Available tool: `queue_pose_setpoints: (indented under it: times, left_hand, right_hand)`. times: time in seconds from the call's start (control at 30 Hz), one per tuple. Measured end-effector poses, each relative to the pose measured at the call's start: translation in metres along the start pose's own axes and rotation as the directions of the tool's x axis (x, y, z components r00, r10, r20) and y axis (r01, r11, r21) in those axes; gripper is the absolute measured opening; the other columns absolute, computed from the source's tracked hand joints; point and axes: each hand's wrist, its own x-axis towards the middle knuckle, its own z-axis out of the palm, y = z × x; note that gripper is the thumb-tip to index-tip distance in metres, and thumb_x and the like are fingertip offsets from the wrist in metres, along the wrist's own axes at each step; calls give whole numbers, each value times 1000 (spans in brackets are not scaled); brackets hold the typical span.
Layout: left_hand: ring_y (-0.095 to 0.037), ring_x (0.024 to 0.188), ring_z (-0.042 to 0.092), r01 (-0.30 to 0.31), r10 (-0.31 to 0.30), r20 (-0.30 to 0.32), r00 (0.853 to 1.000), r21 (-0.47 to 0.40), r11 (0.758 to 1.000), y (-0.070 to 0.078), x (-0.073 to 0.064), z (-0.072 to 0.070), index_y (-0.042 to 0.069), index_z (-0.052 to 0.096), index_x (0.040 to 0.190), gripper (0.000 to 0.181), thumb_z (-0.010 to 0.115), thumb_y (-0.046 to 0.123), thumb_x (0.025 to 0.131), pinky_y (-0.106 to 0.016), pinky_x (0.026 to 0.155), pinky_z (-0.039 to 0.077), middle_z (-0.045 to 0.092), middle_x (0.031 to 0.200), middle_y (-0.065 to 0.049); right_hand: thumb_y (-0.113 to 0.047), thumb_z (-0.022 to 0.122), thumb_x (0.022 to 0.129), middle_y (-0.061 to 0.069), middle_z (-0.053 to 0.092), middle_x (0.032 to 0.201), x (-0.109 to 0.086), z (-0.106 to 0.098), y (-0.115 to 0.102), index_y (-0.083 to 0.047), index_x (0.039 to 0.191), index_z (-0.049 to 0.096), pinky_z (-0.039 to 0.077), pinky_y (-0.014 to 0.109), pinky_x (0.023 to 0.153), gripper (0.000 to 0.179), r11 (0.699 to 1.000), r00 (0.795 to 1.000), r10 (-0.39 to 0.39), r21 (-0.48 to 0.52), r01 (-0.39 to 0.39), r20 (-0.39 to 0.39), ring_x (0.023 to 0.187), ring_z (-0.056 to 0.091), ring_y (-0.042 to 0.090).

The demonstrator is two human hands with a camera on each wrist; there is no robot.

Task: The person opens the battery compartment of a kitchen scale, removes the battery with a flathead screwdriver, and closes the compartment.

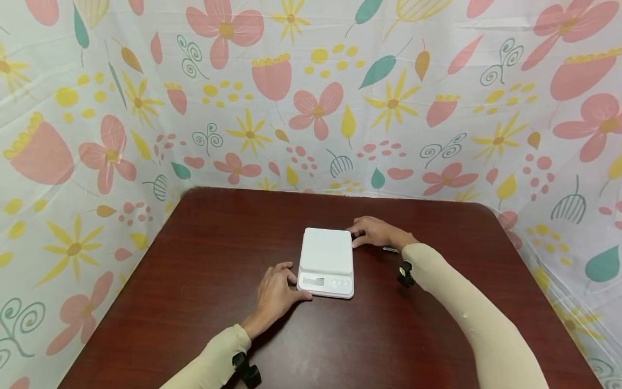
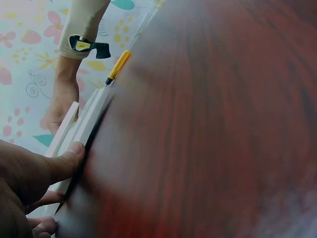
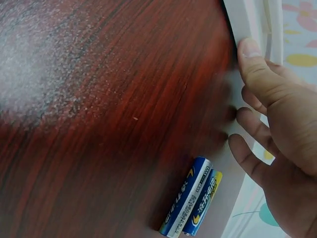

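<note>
A white kitchen scale [image 1: 326,251] with a small grey display lies at the middle of the table. At its front left corner my left hand [image 1: 278,292] grips the edge, the thumb on the front side and the fingers at the left side. My right hand [image 1: 376,231] holds the far right corner; the right wrist view shows its thumb against the scale's side [image 3: 246,22]. Two blue batteries [image 3: 190,198] lie side by side near the right hand. Beyond the scale in the left wrist view is a thin yellow-orange stick with a black end [image 2: 119,65].
The dark red-brown wooden table [image 1: 218,237] has rounded far corners. A white curtain [image 1: 316,108] printed with flowers and leaves hangs behind it and along both sides. Each sleeve carries a black wrist camera [image 1: 405,274].
</note>
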Motion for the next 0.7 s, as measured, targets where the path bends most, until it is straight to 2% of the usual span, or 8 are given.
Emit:
queue_pose_setpoints:
  times: [0.17,0.27,0.37,0.47,0.6,0.7]
  left_hand:
    - [-33,113,61,-23,23,-2,1000,17,1000,-1,1,1,15,68,75,45,97,45,60,-40,76,55,66,133,-8]
    - [-33,112,61,-36,36,1,999,20,999,-1,2,0,14,69,76,44,97,45,61,-40,77,55,66,133,-10]
    - [-36,115,60,-50,49,15,999,12,999,-3,4,-1,12,70,78,45,97,44,63,-45,87,55,66,134,-13]
    - [-39,120,57,-63,64,40,997,-3,998,-5,6,-6,9,71,87,50,97,44,63,-51,100,50,63,135,-18]
    - [-40,130,52,-68,67,101,993,7,998,-9,10,-20,3,71,111,71,95,50,65,-55,112,41,59,139,-22]
    - [-39,133,51,-65,59,139,989,39,997,-13,16,-34,3,66,127,83,90,58,69,-55,113,41,59,139,-19]
  right_hand:
    - [-26,76,92,0,56,79,1,3,1,-19,119,77,34,27,66,29,999,1000,14,-40,-14,-7,74,43,17]
    - [-27,76,92,-1,57,79,1,3,1,-22,121,77,34,27,66,30,998,999,38,-47,-39,-8,74,42,16]
    - [-27,75,93,-1,59,81,1,2,0,-21,123,76,36,28,67,30,997,998,59,-59,-58,4,76,44,17]
    - [-23,76,93,-1,61,86,1,-1,-3,-15,134,69,43,31,71,42,991,994,105,-84,-102,24,81,51,19]
    - [-14,76,94,1,68,101,0,-6,-11,-11,146,58,55,39,85,55,974,979,199,-113,-194,35,98,62,19]
    - [-11,74,95,4,71,114,-3,-9,-19,-13,142,62,57,44,94,48,960,966,259,-118,-256,15,108,66,21]
